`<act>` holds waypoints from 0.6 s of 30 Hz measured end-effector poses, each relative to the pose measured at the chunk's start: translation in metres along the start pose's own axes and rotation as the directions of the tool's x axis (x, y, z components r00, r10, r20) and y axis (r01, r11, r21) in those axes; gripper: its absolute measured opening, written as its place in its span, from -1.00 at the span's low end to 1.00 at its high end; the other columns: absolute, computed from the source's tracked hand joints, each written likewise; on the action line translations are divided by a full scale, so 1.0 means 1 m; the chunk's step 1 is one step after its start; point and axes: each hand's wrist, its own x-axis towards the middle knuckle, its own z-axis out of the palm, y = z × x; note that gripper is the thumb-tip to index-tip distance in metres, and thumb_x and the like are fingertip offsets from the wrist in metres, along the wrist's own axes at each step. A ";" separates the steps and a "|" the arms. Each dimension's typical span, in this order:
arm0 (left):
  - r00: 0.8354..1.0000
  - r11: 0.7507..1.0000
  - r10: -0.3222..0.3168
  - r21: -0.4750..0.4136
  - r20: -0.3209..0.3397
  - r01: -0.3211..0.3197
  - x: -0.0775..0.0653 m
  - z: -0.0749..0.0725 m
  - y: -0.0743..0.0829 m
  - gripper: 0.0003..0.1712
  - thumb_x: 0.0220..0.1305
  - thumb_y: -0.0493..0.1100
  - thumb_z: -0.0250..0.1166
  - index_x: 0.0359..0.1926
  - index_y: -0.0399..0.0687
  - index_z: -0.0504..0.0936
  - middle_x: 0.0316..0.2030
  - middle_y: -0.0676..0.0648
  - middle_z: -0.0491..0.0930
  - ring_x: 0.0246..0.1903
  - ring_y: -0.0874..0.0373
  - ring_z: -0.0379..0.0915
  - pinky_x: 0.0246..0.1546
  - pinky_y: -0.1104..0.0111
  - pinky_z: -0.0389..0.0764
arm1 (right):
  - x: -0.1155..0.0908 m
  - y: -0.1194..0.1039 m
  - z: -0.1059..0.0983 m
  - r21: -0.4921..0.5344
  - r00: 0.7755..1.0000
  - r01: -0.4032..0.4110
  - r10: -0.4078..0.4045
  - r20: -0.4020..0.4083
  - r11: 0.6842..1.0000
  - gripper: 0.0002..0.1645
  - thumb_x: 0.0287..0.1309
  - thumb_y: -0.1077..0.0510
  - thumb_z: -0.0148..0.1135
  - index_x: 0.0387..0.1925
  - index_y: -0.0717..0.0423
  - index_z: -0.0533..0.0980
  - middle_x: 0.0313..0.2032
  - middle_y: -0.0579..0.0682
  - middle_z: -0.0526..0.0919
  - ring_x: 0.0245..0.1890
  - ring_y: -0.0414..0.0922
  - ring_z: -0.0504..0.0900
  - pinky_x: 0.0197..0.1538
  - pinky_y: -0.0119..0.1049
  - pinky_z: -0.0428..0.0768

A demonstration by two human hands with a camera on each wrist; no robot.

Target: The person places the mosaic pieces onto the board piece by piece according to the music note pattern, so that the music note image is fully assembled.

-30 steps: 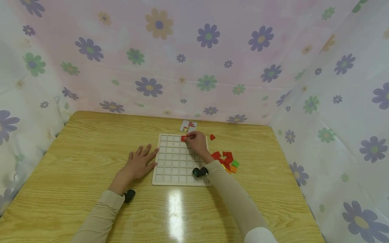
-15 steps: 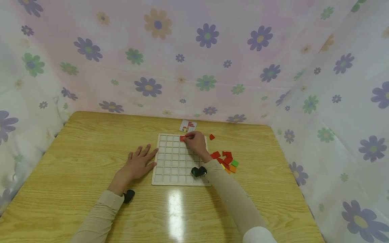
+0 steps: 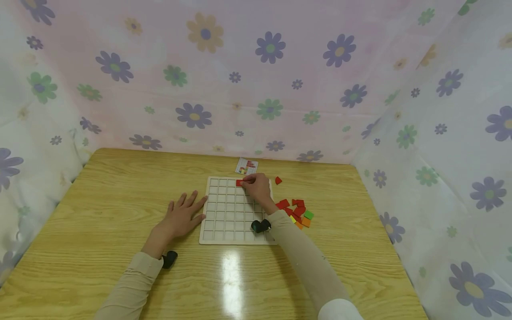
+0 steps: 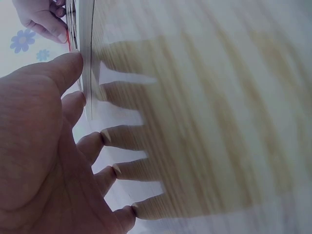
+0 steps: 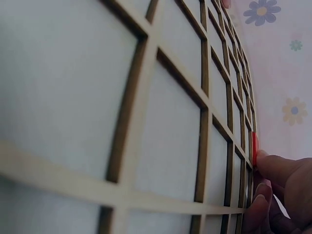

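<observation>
A pale wooden grid board (image 3: 220,215) lies flat on the table. My right hand (image 3: 258,187) reaches over its far edge, thumb and fingertips pinching a small red tile (image 3: 239,182) at a cell of the farthest row. In the right wrist view the red tile (image 5: 254,148) shows as a thin strip beside the thumb; its far part is hidden by the fingers. My left hand (image 3: 181,218) rests with spread fingers on the table along the board's left edge. The left wrist view shows that hand's thumb (image 4: 68,70) against the board's side (image 4: 86,53).
Right of the board lies a loose pile of red pieces (image 3: 299,211), with a green tile (image 3: 309,215) and an orange tile (image 3: 306,222). One red wedge (image 3: 278,180) lies apart near the far right corner. Behind the board is a printed pattern card (image 3: 246,166). Flowered cloth surrounds the table.
</observation>
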 end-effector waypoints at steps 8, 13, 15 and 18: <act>1.000 1.000 0.004 -0.008 0.002 -0.004 -0.002 -0.003 0.003 -0.30 0.57 0.04 0.10 0.58 -0.07 0.18 0.56 -0.38 -0.03 0.52 -0.49 -0.23 0.34 -0.50 -0.15 | -0.001 0.001 0.000 0.012 1.000 0.011 -0.011 0.007 1.000 -0.86 0.24 0.24 0.41 -0.23 0.26 0.75 -0.28 0.17 0.76 -0.28 0.05 0.72 -0.21 -0.18 0.68; 1.000 1.000 -0.004 -0.002 0.010 0.004 -0.001 -0.001 0.001 -0.29 0.58 0.05 0.08 0.60 -0.04 0.15 0.57 -0.36 -0.06 0.53 -0.48 -0.26 0.35 -0.49 -0.17 | -0.003 0.001 0.000 0.030 1.000 0.010 -0.011 0.019 1.000 -0.84 0.24 0.24 0.39 -0.20 0.26 0.74 -0.27 0.17 0.77 -0.27 0.04 0.73 -0.18 -0.17 0.69; 1.000 1.000 -0.007 -0.005 0.008 0.007 0.000 -0.001 0.000 -0.29 0.58 0.05 0.08 0.60 -0.03 0.14 0.58 -0.35 -0.07 0.53 -0.47 -0.28 0.35 -0.49 -0.18 | -0.004 0.001 0.000 0.035 1.000 0.009 -0.009 0.019 0.999 -0.83 0.22 0.25 0.39 -0.18 0.27 0.74 -0.27 0.17 0.77 -0.25 0.04 0.74 -0.15 -0.15 0.70; 1.000 1.000 -0.006 -0.011 0.009 0.006 0.000 -0.001 0.000 -0.29 0.58 0.05 0.08 0.60 -0.03 0.15 0.58 -0.36 -0.07 0.53 -0.48 -0.28 0.35 -0.49 -0.18 | -0.004 0.001 0.000 0.036 1.000 0.007 -0.008 0.023 0.999 -0.80 0.19 0.26 0.39 -0.15 0.27 0.73 -0.26 0.17 0.77 -0.24 0.05 0.75 -0.13 -0.13 0.71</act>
